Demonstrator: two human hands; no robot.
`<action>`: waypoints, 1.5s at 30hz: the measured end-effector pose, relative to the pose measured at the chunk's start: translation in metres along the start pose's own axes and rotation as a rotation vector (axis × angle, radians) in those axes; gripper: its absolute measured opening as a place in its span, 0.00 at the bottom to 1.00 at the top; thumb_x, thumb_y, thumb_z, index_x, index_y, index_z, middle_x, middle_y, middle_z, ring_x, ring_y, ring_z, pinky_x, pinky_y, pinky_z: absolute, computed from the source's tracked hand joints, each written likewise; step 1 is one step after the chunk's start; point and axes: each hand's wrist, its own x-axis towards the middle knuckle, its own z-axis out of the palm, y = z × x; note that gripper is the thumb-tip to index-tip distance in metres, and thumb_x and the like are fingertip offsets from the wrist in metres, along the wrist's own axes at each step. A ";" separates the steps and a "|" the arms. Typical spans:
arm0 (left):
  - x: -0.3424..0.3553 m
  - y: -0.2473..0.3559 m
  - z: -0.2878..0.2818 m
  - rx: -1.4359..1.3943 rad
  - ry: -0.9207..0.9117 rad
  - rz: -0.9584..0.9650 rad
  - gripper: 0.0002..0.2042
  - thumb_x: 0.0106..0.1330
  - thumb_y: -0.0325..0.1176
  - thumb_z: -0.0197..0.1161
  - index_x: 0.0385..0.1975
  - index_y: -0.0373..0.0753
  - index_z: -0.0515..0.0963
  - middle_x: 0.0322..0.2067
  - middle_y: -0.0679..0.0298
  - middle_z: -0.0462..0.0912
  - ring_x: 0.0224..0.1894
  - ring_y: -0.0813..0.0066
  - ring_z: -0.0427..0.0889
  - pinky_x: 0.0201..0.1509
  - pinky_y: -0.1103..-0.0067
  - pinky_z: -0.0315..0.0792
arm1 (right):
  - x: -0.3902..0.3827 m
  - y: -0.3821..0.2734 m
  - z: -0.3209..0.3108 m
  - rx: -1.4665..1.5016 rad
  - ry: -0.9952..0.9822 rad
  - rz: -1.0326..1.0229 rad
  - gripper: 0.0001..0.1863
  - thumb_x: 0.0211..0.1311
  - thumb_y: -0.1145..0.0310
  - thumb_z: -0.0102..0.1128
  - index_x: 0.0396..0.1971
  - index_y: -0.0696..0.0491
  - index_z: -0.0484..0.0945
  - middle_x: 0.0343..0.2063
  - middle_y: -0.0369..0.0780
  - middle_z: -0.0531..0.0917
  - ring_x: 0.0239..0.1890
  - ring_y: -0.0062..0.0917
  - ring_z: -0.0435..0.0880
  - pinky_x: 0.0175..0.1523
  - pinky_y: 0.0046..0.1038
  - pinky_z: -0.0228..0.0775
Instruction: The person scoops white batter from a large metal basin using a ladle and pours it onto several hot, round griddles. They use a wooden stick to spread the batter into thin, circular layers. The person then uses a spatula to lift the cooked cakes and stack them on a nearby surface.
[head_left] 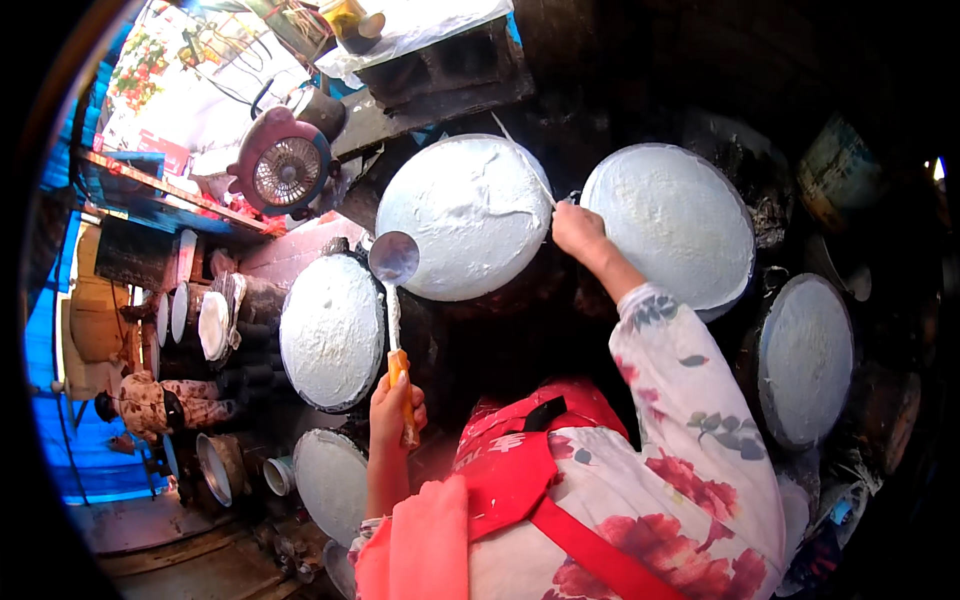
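Observation:
My left hand [393, 408] grips the orange handle of a long ladle [393, 255], whose round metal bowl is raised beside the middle pan. My right hand [577, 230] is closed on a thin pale stick [527, 162] that reaches across the right part of the middle round pan [435, 200], which is coated in white batter with a wrinkled patch. A similar coated pan [668, 235] lies just right of that hand, and a smaller one [328, 335] is left of the ladle. Further round pans with white layers [805, 355] [330, 480] stand at either side.
A pink fan [285, 170] stands at the upper left, near a dark box-like stand [430, 65] topped with a white sheet. At the far left another person [170, 405] works among pans, pots [220, 470] and a white bucket [282, 478]. Blue tarpaulin [65, 440] hangs behind them.

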 end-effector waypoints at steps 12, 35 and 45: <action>0.027 0.014 -0.014 0.148 0.022 0.008 0.11 0.66 0.37 0.53 0.45 0.43 0.64 0.19 0.67 0.68 0.11 0.80 0.67 0.12 0.84 0.62 | -0.089 -0.002 0.004 0.017 -0.004 0.124 0.09 0.60 0.67 0.46 0.30 0.58 0.71 0.22 0.49 0.81 0.29 0.42 0.83 0.34 0.41 0.74; 0.056 0.031 -0.015 -0.038 -0.064 -0.102 0.09 0.67 0.37 0.52 0.42 0.45 0.64 0.21 0.66 0.69 0.14 0.78 0.68 0.14 0.80 0.64 | -0.083 -0.097 0.045 0.191 0.067 0.076 0.12 0.61 0.63 0.47 0.26 0.57 0.73 0.23 0.52 0.80 0.30 0.45 0.82 0.36 0.45 0.73; 0.053 0.024 -0.016 -0.476 -0.231 -0.184 0.11 0.69 0.38 0.49 0.47 0.44 0.65 0.20 0.69 0.63 0.14 0.82 0.62 0.14 0.84 0.59 | -0.118 -0.137 0.076 0.446 -0.191 -0.143 0.13 0.63 0.61 0.45 0.32 0.58 0.70 0.25 0.52 0.80 0.30 0.48 0.80 0.37 0.47 0.71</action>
